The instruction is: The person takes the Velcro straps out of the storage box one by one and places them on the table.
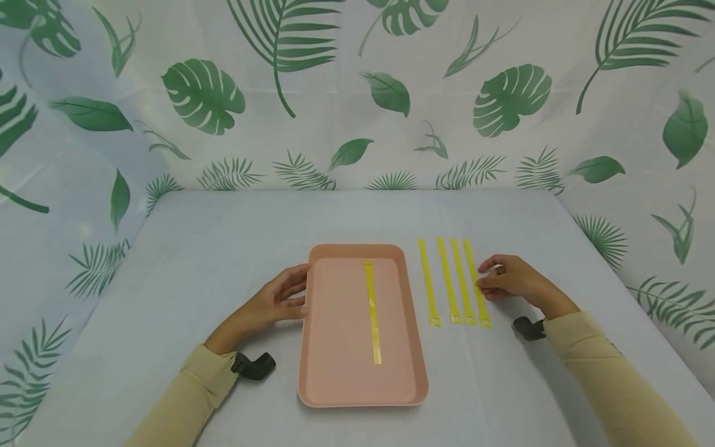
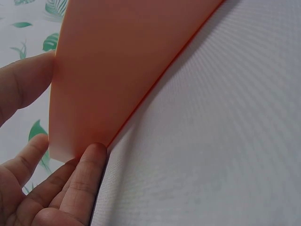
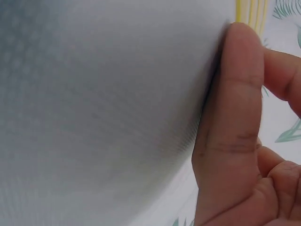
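A pink tray (image 1: 335, 323) lies on the white-covered table, with one flat yellow strap (image 1: 373, 310) lengthwise inside it, slotted head at the far end. My left hand (image 1: 282, 297) touches the tray's left side, fingers and thumb spread along the edge. In the left wrist view, fingertips (image 2: 91, 157) meet the tray's outer wall (image 2: 108, 70). To the tray's right, several matching straps lie side by side, slotted heads toward me. My right hand (image 1: 511, 279) is at the rightmost strap (image 1: 476, 282), thumb and fingertips beside its edge. The right wrist view shows the thumb (image 3: 241, 94) low over the tabletop.
The nearest loose strap to the tray (image 1: 429, 282) lies a little apart from the others. Leaf-patterned cloth (image 1: 357, 93) hangs behind and at both sides of the table (image 1: 223, 242). A black wrist camera (image 1: 254, 366) sits on each sleeve cuff.
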Tool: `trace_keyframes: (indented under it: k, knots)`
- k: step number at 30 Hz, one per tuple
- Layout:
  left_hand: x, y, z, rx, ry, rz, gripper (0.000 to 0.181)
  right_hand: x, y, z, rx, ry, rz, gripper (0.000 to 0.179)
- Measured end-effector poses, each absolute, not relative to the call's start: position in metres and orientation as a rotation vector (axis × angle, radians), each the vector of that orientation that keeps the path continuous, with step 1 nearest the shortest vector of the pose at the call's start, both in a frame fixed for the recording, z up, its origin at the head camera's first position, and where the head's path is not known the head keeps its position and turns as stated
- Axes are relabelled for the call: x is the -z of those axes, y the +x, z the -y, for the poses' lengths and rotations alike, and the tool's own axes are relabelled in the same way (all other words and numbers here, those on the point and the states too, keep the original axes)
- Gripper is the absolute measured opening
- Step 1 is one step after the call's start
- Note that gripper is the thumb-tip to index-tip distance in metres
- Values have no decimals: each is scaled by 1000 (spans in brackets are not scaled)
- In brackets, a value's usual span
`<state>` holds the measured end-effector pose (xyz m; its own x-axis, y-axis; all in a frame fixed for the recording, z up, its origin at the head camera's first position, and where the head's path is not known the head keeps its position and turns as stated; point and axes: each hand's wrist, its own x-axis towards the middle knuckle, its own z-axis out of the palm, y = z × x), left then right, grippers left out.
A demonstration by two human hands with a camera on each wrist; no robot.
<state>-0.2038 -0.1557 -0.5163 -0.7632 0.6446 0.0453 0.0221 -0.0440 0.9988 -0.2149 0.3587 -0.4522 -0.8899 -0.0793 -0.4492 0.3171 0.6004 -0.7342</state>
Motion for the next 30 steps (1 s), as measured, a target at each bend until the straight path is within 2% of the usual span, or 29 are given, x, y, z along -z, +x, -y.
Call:
trace_keyframes:
  k: [10,24,30]
  knots:
    - [515,-203,157,-1854,708,-1810,89,438,-217,-355,1187,109,-2461,43]
    - [518,-205,157,-1860,721,-1789,92,425,-214,-334,1510,-225,-2301,35]
    - [516,-204,156,-1851,707,-1794,91,420,-214,-324,1534,-343,-2252,26]
